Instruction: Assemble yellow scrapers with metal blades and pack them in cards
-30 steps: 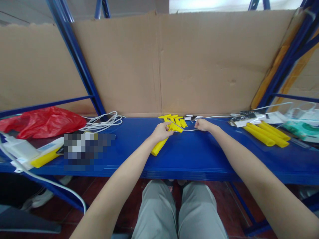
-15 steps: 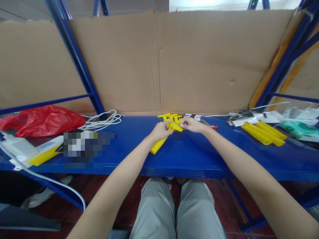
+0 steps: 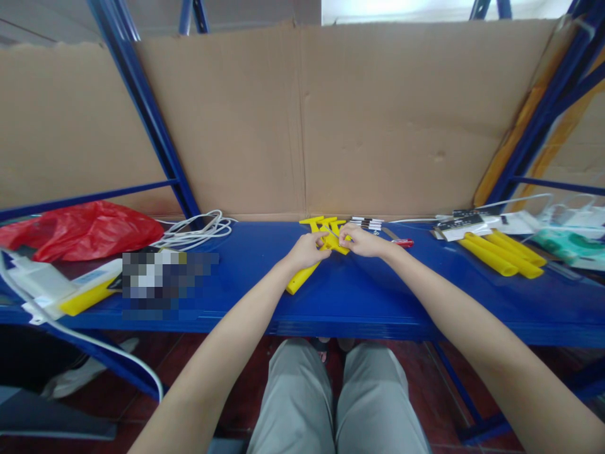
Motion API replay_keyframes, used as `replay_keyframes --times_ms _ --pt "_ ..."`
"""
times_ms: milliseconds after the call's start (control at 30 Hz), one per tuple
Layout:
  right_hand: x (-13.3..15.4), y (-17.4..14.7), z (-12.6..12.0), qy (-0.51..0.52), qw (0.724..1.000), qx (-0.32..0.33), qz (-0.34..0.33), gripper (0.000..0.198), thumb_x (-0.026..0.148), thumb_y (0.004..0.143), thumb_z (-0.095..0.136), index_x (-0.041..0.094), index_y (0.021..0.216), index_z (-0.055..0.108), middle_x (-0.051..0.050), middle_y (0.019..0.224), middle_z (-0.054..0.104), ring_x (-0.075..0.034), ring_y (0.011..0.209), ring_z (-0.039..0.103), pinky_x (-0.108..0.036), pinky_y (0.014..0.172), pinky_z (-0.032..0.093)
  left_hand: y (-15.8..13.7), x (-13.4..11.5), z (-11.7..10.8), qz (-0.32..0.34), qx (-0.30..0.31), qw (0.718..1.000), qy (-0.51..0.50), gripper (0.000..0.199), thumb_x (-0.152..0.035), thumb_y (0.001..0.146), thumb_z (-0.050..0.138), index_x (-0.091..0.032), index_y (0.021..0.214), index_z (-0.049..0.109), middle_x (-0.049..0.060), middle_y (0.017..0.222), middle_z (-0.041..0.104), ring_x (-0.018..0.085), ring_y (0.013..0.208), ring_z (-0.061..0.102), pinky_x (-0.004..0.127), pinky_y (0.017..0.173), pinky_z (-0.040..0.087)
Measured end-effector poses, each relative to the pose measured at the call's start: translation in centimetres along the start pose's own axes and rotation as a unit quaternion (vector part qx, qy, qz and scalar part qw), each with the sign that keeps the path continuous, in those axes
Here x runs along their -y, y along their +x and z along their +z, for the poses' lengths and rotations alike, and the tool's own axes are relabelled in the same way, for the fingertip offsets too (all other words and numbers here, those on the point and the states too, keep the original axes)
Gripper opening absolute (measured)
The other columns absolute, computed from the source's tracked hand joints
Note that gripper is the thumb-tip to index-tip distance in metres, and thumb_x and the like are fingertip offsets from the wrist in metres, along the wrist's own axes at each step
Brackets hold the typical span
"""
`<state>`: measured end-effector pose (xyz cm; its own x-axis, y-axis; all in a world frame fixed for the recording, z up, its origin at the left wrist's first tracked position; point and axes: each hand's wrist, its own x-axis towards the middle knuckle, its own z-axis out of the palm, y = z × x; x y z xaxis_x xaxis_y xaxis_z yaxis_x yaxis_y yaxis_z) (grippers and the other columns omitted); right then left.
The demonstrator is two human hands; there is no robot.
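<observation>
My left hand [image 3: 308,251] is closed around a yellow tube-like plastic handle [image 3: 302,279], whose near end sticks out below the fingers over the blue table. My right hand [image 3: 362,241] is closed at the handle's far end, its fingers pinching a thin grey rod [image 3: 331,232] that points up and left; the rod is small and partly hidden. Just beyond both hands lie several yellow T-shaped plastic pieces [image 3: 312,222]. Behind my right hand is a row of small black-and-white pieces [image 3: 367,223]. A red-handled tool [image 3: 403,243] lies to its right.
Yellow tubes [image 3: 491,254] lie at the right beside white packets and a green pack [image 3: 564,247]. On the left are a red plastic bag [image 3: 85,230], coiled white cable [image 3: 201,230] and a white power strip [image 3: 92,275]. Cardboard [image 3: 378,120] stands behind the blue table [image 3: 378,296].
My right hand has turned and shifted slightly, its fingers curling lower around the thin rod. My left hand keeps hold of the yellow handle in nearly the same place.
</observation>
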<state>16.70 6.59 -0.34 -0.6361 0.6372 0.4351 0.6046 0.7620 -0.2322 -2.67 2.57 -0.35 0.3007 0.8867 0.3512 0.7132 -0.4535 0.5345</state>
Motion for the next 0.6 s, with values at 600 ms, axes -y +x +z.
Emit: replay_keyframes --times_ms 600 --pt "0.04 0.04 0.13 -0.013 1.000 0.018 -0.013 0.011 0.015 0.080 0.045 0.019 0.071 0.051 -0.005 0.079 0.051 -0.018 0.082 0.048 -0.034 0.081 0.039 -0.05 -0.02 0.00 0.006 0.001 1.000 0.000 0.054 -0.022 0.070 0.063 -0.013 0.123 0.059 0.002 0.084 0.064 0.011 0.066 0.056 0.022 0.068 0.046"
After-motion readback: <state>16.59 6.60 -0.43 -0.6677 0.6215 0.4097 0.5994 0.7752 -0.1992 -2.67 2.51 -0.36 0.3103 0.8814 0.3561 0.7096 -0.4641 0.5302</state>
